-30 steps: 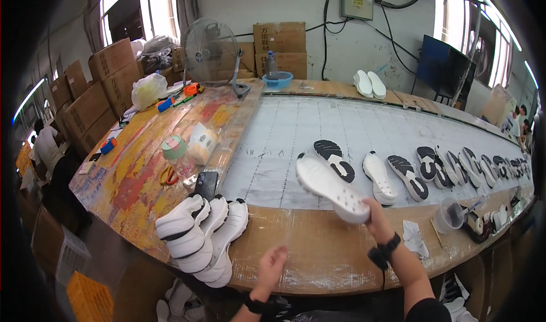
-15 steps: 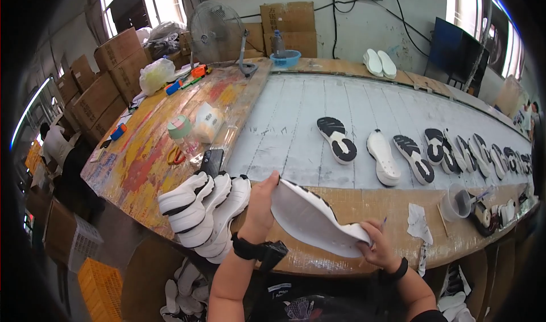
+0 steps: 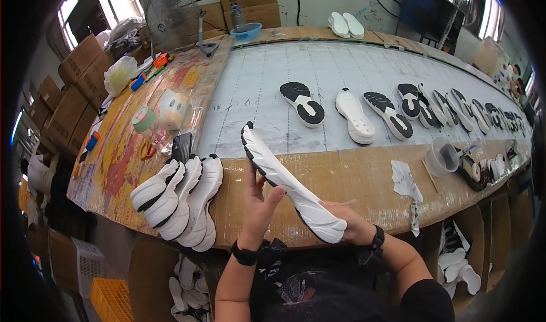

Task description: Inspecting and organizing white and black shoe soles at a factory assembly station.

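Observation:
A white shoe sole (image 3: 296, 188) with a black-edged underside is tilted on its side above the table's near edge. My left hand (image 3: 259, 208) supports its middle, fingers behind it and thumb near its lower edge. Around the sole's lower right end, my right hand (image 3: 350, 222) is closed, its fingers partly hidden. A thin pale stick-like thing shows by the right fingers; its kind is unclear. Left of my left hand, several white soles (image 3: 199, 199) lean together in a stack. Beyond the held sole, a black-and-white sole (image 3: 303, 104) lies bottom up and a white sole (image 3: 355, 117) lies beside it.
A row of soles (image 3: 409, 101) runs rightward over the white table surface (image 3: 250, 100). At the right stand a clear plastic cup (image 3: 442, 158) and a crumpled paper (image 3: 405, 180). A phone (image 3: 182, 147) and a green-lidded bottle (image 3: 147, 120) are left. Boxes of soles (image 3: 455, 265) sit below.
The held sole has turned from its inner face toward me to its side, standing more steeply. My left hand has slid from its upper end to its middle. The view has shifted.

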Demonstrator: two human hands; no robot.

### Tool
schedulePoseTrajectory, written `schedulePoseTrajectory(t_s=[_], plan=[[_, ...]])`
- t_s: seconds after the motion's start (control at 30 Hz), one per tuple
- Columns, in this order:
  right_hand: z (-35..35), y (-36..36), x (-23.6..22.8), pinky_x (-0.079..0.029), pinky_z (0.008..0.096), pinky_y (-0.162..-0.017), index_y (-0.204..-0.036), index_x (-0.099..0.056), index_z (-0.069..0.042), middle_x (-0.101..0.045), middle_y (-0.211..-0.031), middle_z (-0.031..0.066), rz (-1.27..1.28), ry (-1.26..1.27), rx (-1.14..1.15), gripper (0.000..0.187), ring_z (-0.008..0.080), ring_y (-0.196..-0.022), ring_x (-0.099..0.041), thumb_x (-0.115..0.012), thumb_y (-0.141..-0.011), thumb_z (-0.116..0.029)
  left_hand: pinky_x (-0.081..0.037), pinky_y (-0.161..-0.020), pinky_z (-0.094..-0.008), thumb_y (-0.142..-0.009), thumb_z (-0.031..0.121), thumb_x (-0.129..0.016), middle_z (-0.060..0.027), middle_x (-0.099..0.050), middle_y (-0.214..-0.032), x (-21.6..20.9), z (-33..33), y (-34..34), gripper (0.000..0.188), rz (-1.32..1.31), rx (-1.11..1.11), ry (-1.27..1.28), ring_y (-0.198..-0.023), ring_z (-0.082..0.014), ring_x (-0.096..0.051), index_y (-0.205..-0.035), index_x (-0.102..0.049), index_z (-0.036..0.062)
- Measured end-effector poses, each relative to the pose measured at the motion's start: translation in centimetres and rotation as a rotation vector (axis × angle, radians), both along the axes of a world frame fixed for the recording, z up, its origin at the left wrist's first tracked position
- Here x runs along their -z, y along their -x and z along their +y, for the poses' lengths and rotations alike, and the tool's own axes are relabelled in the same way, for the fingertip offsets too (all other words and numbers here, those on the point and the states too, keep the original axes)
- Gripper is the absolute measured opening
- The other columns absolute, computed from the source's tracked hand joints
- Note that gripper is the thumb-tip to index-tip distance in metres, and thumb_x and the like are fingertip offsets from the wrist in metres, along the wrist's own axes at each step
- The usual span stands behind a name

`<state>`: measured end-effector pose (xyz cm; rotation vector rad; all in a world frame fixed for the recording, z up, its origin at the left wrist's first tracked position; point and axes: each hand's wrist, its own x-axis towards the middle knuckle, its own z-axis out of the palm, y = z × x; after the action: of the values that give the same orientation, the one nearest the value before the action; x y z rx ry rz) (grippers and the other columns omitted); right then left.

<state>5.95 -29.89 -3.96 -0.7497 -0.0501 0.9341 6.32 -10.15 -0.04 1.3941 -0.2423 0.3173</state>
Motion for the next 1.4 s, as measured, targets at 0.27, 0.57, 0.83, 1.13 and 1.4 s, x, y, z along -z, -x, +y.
schedulePoseTrajectory(t_s=[0.27,0.57,0.83,1.13,1.4], plan=[[0.6,1.9,-3.7,-0.044,0.0313,-0.081,-0.125,-0.037,0.000,-0.050,-0.115,0.0173,-1.375,0.796,0.454,0.064,0.0288,-0.097,-0.054,-0.066,-0.075,-0.026,-0.040,-0.089,-0.0327,-0.085,0.043,-0.049,-0.0087,-0.037,-0.125,1.7,-2.1,3.0,0.068,0.055,0.009,0.368,-0.110,-0.0192,-0.043,-0.132,-0.018,0.0049],[0.3,2.8,-6.1,-0.044,0.0334,-0.081,-0.130,-0.030,-0.005,-0.043,-0.123,0.0192,-1.529,0.556,0.097,0.075,0.0365,-0.103,-0.049,-0.068,-0.065,-0.012,-0.052,-0.061,-0.0327,-0.079,0.048,-0.051,-0.0105,-0.058,-0.079,2.8,-1.1,1.6,0.055,0.656,0.295,0.731,-0.068,-0.0211,-0.060,-0.111,-0.045,0.0031],[-0.5,-5.0,-2.6,-0.045,0.0284,-0.081,-0.123,-0.044,-0.005,-0.057,-0.110,0.0105,-0.953,0.479,-0.168,0.050,0.0159,-0.096,-0.056,-0.062,-0.078,-0.018,-0.046,-0.078,-0.0326,-0.086,0.023,-0.050,-0.0106,-0.053,-0.104,6.1,0.1,0.4,0.040,0.649,0.197,0.629,-0.089,-0.0181,-0.055,-0.118,-0.038,0.0027],[4.1,-26.5,3.8,-0.043,0.0366,-0.080,-0.115,-0.045,0.003,-0.053,-0.104,0.0231,-1.538,1.397,0.185,0.057,0.0306,-0.098,-0.052,-0.065,-0.072,-0.027,-0.030,-0.097,-0.0360,-0.074,0.017,-0.065,-0.0211,-0.030,-0.128,6.5,0.2,2.5,0.061,0.283,-0.100,-0.712,-0.118,-0.0314,-0.035,-0.124,-0.036,-0.0041],[3.0,-28.6,1.7,-0.043,0.0371,-0.083,-0.121,-0.039,0.002,-0.051,-0.109,0.0237,-1.380,1.483,0.414,0.070,0.0333,-0.094,-0.054,-0.068,-0.062,-0.022,-0.033,-0.096,-0.0339,-0.079,0.012,-0.060,-0.0178,-0.035,-0.128,5.5,1.5,1.7,0.047,0.379,0.018,-0.285,-0.118,-0.0252,-0.036,-0.121,-0.042,-0.0011]])
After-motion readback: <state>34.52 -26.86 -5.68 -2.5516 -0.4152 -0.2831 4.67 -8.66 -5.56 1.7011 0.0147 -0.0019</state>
